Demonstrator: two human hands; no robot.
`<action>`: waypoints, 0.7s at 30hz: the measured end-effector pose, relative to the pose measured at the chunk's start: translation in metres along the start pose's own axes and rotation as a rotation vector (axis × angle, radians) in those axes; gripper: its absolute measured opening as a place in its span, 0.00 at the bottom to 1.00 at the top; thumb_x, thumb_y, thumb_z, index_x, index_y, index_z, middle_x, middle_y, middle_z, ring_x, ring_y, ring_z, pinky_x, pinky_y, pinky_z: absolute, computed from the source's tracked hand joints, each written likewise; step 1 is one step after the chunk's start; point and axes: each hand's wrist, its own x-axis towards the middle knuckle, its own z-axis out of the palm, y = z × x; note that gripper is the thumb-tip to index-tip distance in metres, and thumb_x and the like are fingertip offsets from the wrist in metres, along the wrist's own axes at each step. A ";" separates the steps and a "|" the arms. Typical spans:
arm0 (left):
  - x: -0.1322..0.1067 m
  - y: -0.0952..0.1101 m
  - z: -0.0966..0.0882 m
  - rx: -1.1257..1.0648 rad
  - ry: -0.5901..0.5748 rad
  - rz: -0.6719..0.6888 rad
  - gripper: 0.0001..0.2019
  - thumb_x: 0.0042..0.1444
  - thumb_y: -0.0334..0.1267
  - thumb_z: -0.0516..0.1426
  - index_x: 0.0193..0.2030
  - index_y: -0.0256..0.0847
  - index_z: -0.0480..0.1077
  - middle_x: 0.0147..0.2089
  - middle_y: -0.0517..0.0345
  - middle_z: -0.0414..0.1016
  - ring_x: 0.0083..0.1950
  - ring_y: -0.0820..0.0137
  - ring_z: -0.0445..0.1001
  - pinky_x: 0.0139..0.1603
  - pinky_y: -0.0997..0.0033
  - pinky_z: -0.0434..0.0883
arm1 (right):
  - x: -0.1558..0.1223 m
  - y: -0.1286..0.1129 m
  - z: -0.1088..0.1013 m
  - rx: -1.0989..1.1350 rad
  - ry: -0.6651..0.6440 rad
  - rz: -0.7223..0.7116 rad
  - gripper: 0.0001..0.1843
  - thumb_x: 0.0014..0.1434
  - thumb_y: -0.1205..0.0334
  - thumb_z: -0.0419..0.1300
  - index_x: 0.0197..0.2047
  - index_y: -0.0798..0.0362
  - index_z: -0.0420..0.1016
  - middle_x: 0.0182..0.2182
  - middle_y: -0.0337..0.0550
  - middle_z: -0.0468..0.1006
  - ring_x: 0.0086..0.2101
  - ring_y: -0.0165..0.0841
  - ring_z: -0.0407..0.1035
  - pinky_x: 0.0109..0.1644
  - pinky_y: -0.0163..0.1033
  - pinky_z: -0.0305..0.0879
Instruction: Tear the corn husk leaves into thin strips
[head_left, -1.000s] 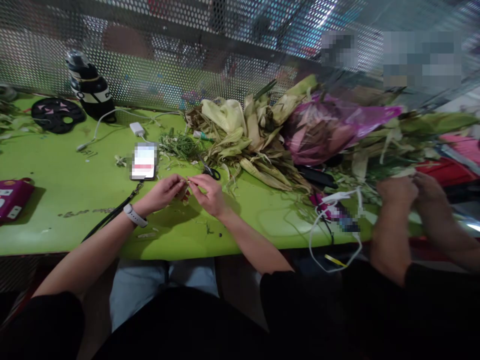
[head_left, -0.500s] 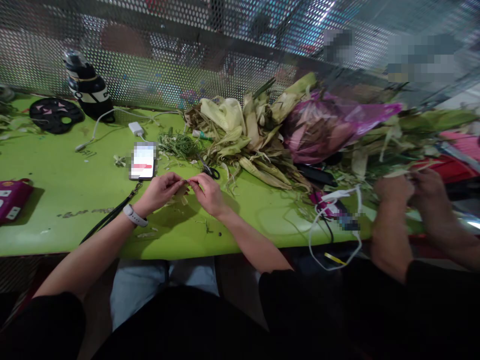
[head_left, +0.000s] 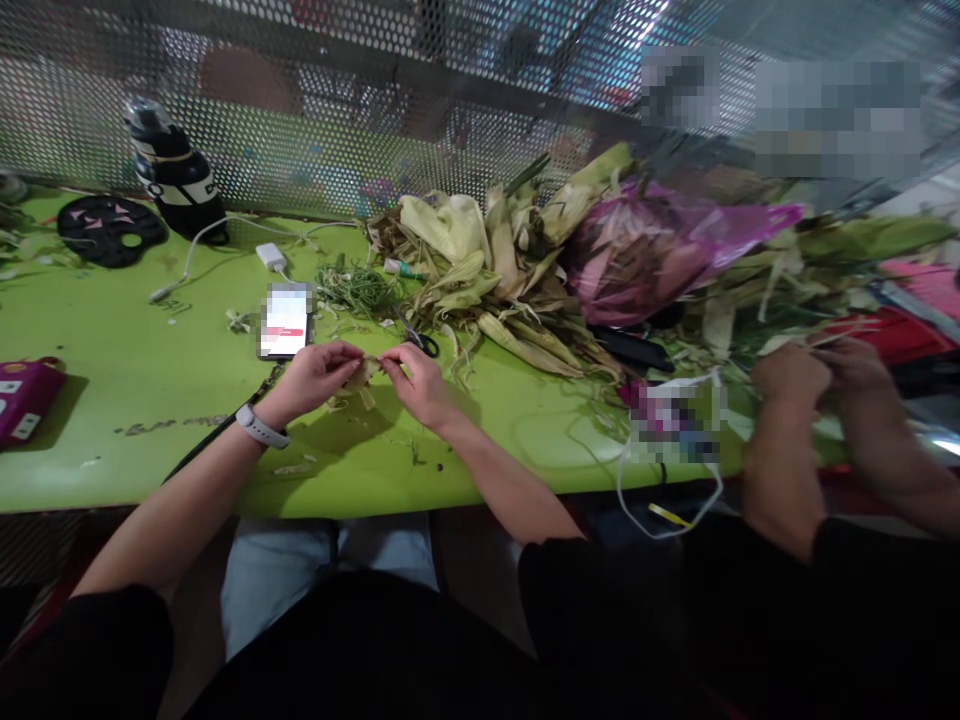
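My left hand [head_left: 315, 377] and my right hand [head_left: 417, 384] meet over the green table [head_left: 120, 400], fingers pinched on a small pale piece of corn husk [head_left: 364, 375] held between them. A white band sits on my left wrist. Just beyond my right hand lie black-handled scissors [head_left: 422, 343]. A phone [head_left: 284, 320] lies flat just past my left hand.
A big heap of corn husks [head_left: 495, 270] and a purple plastic bag [head_left: 645, 255] fill the table's middle and right. Another person's hands [head_left: 817, 375] work husks at the right. A black bottle [head_left: 176, 180], black disc [head_left: 112, 228], charger cable [head_left: 225, 235] and perforated metal screen stand behind.
My hands stay together on the husk piece, shifting slightly away from me. The other person's hands moved a little among the husks.
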 end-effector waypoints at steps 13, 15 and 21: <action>0.000 0.004 0.003 -0.168 -0.028 -0.108 0.14 0.53 0.44 0.66 0.38 0.34 0.74 0.32 0.52 0.79 0.29 0.74 0.76 0.30 0.75 0.72 | 0.000 -0.001 -0.001 0.056 -0.013 0.003 0.15 0.69 0.52 0.53 0.39 0.52 0.73 0.34 0.44 0.76 0.35 0.31 0.71 0.40 0.40 0.70; 0.001 0.001 0.002 -0.110 -0.022 -0.083 0.13 0.56 0.45 0.64 0.36 0.35 0.75 0.31 0.52 0.79 0.29 0.75 0.74 0.29 0.76 0.70 | 0.001 -0.001 0.000 0.052 0.000 -0.002 0.14 0.69 0.52 0.53 0.39 0.53 0.73 0.34 0.44 0.76 0.35 0.31 0.71 0.40 0.40 0.70; 0.001 0.001 0.002 -0.108 -0.042 -0.066 0.12 0.59 0.45 0.61 0.37 0.35 0.74 0.29 0.55 0.76 0.27 0.76 0.70 0.27 0.76 0.66 | 0.001 0.000 -0.002 0.073 -0.014 0.024 0.14 0.69 0.53 0.53 0.40 0.53 0.73 0.35 0.44 0.76 0.35 0.32 0.71 0.39 0.40 0.71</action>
